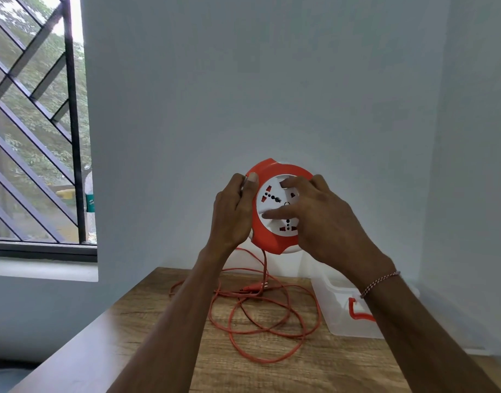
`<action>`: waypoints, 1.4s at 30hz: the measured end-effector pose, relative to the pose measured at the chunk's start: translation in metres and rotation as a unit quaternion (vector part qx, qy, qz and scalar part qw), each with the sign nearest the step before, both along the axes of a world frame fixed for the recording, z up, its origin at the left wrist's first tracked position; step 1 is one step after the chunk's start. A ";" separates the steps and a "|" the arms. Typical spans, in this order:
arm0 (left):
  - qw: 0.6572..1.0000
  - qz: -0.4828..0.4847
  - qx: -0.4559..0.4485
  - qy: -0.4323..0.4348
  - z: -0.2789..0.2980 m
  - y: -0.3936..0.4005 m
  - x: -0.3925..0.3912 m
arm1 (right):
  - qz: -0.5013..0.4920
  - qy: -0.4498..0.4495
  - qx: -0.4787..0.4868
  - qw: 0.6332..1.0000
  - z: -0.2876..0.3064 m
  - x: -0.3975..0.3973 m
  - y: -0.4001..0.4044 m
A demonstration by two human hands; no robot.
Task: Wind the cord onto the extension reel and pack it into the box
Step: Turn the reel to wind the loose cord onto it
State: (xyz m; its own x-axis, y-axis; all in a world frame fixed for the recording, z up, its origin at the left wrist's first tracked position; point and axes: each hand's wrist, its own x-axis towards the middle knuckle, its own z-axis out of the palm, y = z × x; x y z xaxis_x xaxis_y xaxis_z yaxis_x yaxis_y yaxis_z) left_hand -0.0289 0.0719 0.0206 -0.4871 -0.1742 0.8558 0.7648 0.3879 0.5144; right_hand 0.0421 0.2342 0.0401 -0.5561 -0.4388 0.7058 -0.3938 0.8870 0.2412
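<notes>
A round orange extension reel (274, 245) with a white socket face is held up in the air above the table, its face turned toward me. My left hand (232, 211) grips its left rim, thumb on the orange edge. My right hand (320, 217) lies over the white face, fingers pressed into its centre. An orange cord (264, 330) hangs from the reel's underside and lies in loose loops on the wooden table (158, 336), with its plug (255, 287) near the back. A clear plastic box (340, 310) with an orange clasp stands at the right.
A pale wall rises close behind the table. At the left is a window with black diagonal bars (34, 137), and a clear bottle (90, 205) stands on its sill. The table's left edge runs diagonally toward me.
</notes>
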 end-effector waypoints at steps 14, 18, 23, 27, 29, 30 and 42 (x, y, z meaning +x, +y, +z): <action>1.000 -0.014 0.018 -0.006 0.000 0.000 0.000 | -0.004 0.072 -0.169 0.983 -0.006 -0.007 -0.003; 1.000 -0.016 0.018 -0.008 -0.001 0.000 0.000 | 0.024 0.093 -0.165 0.982 -0.002 -0.004 0.001; 1.000 -0.014 0.019 -0.001 -0.001 0.001 -0.001 | 0.051 0.043 -0.090 0.994 0.001 -0.008 0.004; 1.000 -0.013 0.012 0.010 -0.001 -0.001 -0.002 | 0.005 0.007 -0.029 1.000 -0.003 -0.007 -0.003; 1.000 -0.008 0.006 0.006 -0.001 -0.001 -0.002 | -0.001 0.020 -0.036 0.999 -0.005 -0.008 -0.003; 1.000 -0.008 0.004 0.005 -0.001 -0.001 -0.003 | 0.000 0.028 -0.044 0.999 -0.006 -0.008 -0.003; 1.000 -0.002 0.003 0.011 0.000 0.000 -0.002 | -0.009 0.080 -0.167 0.983 -0.012 -0.007 -0.003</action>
